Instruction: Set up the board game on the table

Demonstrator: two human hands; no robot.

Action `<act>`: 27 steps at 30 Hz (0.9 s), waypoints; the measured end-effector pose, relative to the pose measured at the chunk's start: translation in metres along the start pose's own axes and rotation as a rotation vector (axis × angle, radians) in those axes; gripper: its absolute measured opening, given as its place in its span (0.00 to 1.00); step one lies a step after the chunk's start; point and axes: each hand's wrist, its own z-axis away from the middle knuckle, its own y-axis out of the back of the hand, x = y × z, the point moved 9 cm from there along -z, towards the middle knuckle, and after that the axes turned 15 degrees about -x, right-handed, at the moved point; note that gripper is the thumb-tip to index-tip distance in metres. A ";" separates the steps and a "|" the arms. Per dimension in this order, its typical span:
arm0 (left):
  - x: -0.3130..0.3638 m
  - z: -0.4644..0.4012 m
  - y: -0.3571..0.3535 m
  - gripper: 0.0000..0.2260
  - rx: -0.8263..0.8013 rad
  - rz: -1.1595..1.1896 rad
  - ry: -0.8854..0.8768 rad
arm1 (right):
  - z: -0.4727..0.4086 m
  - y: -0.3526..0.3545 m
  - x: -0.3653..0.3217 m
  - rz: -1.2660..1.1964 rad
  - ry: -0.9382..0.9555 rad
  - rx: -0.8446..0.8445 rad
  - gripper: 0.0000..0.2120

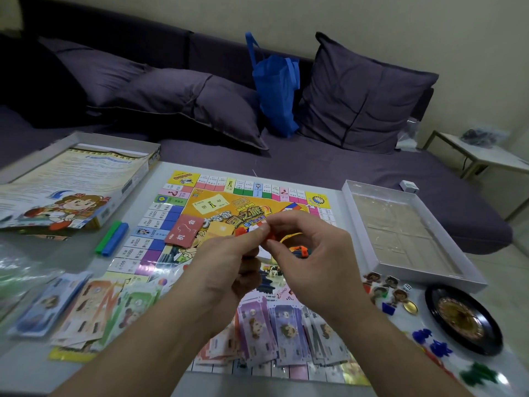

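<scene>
Left hand (pixel 226 265) and right hand (pixel 310 253): bare, forearms uncovered; no rings or watch, as far as visible.

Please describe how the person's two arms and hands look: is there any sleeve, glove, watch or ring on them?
Both forearms are bare up to the frame edge, with no sleeve showing. The left hand and right hand wear no gloves. No watch, bracelet or ring is visible on either wrist or on the fingers that show.

1. The game board (pixel 160 224) is glossy printed card that catches the light.
2. The banknotes (pixel 274 330) look like thin printed paper.
3. The open box tray (pixel 412 270) is white matt cardboard.
4. The cushions (pixel 363 93) are soft matt cloth.
5. The roulette wheel (pixel 463 319) is shiny black plastic with a gold-coloured centre.
6. The bag (pixel 277 93) is blue matt fabric.
</scene>
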 end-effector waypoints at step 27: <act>-0.004 0.003 -0.006 0.08 -0.055 0.031 0.048 | 0.000 0.004 -0.019 0.312 0.098 0.047 0.08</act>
